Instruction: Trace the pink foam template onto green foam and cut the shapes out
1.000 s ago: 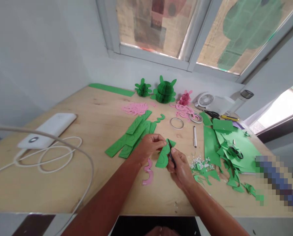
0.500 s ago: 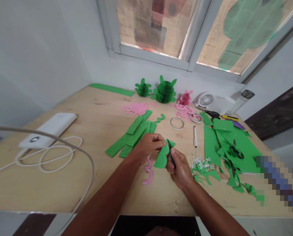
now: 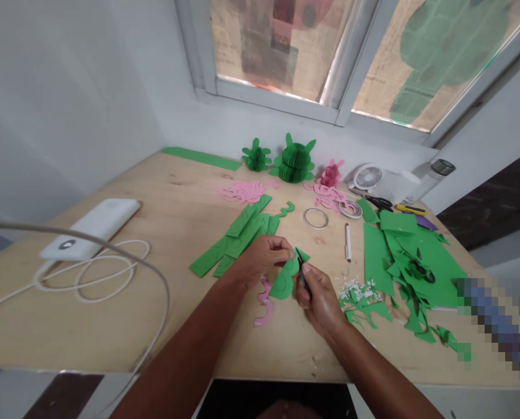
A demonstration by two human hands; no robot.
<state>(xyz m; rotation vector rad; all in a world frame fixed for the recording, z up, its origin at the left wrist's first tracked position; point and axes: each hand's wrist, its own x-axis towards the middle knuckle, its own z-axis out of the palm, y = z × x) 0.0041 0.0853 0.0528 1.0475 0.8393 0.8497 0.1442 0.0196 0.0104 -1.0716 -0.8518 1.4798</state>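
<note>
My left hand [image 3: 272, 256] pinches the upper end of a green paper piece [image 3: 282, 285], which has a scalloped edge and a curved pencil line. Dark scissors [image 3: 302, 278] are gripped in my right hand [image 3: 319, 291], their blades at the paper's upper right edge. A small green corner [image 3: 304, 255] shows beyond the blades; whether it is still attached I cannot tell. On the table below my left hand lies a wavy pink paper shape [image 3: 265, 311]. Left of that hand are green strips [image 3: 238, 241] with drawn curves.
Green paper scraps [image 3: 410, 302] and white bits [image 3: 358, 290] lie at right, near a marker [image 3: 348, 241] and tape rolls [image 3: 316, 218]. Pink cutouts [image 3: 242, 192] and green paper figures [image 3: 294, 163] stand farther back. A white power bank [image 3: 89, 230] with a cable is at left.
The green paper has tilted, its lower end swinging slightly left over part of the pink shape. Both hands keep nearly the same place; the view has shifted a little.
</note>
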